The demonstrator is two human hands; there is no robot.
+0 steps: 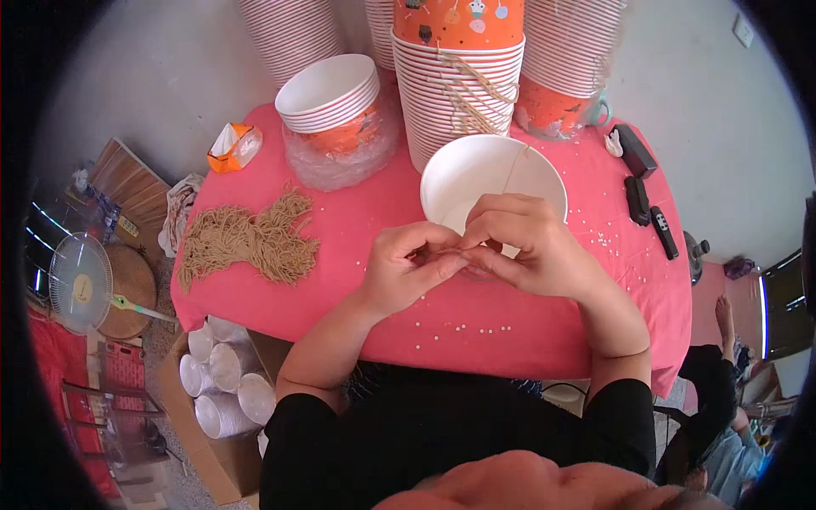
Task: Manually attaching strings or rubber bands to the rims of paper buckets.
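A round white bucket (449,185) sits on the pink cloth (476,353), mouth upward. A thin tan cord (513,170) slants from its far rim toward the person, lower end hidden by the right hand (537,246). Its fingertips and the left hand's (401,268) press together, pinching something indistinct.

Left hand (410,265), right hand (525,246), fingertips (449,266) seemingly pinched.
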